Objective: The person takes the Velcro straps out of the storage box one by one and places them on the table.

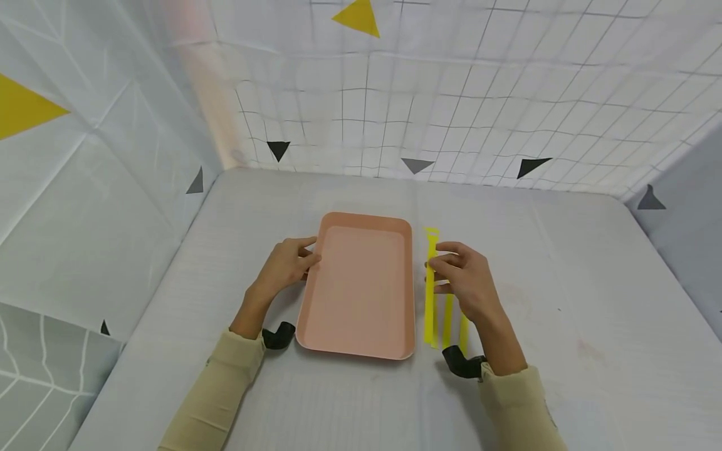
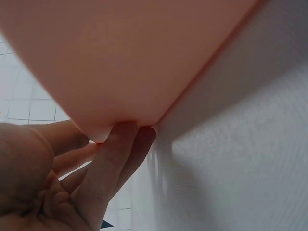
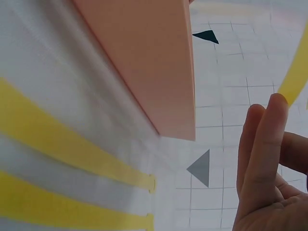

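Note:
A shallow pink rectangular tray (image 1: 361, 294) sits in the middle of the table, long side running away from me. My left hand (image 1: 289, 263) holds its left rim, and in the left wrist view the fingers (image 2: 108, 154) press against the tray's outer wall (image 2: 139, 62). To the right of the tray, my right hand (image 1: 465, 275) pinches a flat yellow strip (image 1: 430, 307) with a T-shaped far end. More yellow strips (image 1: 448, 319) lie on the table beneath that hand, partly hidden by it. Two of these strips (image 3: 72, 144) show in the right wrist view.
White sheeting (image 1: 564, 282) covers the table. Behind it hangs a white grid-lined curtain (image 1: 451, 94) with dark triangles, and a grey-white sheet (image 1: 113, 175) rises on the left. A black curved piece (image 1: 279, 336) sits at the left wrist, another (image 1: 462, 363) at the right.

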`<state>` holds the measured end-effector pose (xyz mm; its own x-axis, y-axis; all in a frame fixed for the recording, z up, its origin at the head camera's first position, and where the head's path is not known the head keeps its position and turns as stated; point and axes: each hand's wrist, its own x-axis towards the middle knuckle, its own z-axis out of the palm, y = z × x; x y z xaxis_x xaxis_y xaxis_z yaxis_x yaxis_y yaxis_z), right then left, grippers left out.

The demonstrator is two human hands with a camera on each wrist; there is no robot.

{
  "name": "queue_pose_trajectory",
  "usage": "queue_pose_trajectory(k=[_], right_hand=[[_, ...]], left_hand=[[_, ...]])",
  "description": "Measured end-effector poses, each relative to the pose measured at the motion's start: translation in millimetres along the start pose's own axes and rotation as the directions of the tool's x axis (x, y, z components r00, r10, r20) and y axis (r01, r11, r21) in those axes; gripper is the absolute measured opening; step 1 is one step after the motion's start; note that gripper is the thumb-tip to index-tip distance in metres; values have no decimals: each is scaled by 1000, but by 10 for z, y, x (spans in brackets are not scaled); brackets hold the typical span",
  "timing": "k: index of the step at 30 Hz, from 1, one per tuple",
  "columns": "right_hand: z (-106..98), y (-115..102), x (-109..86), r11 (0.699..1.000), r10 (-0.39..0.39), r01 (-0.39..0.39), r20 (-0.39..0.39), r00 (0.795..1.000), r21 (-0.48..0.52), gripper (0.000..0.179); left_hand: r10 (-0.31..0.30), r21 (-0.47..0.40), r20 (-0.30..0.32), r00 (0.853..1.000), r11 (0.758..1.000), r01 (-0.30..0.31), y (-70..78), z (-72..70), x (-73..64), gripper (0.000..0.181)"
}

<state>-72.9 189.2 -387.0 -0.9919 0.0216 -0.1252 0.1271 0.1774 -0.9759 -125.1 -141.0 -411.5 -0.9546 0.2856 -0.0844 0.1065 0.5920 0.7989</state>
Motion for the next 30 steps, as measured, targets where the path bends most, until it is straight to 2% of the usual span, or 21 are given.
queue_pose_trajectory(k=[6,22,30], right_hand=[[-83,44,-36,1000,3,-4,-31,1000,-24,41],[-247,107,-118,999,-11,9,-56,998,-46,42],[-358,161,-176,995,13,-22,-89,996,-100,43]], left_hand=[[-9,-2,5,1000,1000,9,0,10,1,53],[-10,-1,-2,1000,1000,10,-19,1,-1,52],[-22,1,-2,1000,1000,22,-29,11,13,52]])
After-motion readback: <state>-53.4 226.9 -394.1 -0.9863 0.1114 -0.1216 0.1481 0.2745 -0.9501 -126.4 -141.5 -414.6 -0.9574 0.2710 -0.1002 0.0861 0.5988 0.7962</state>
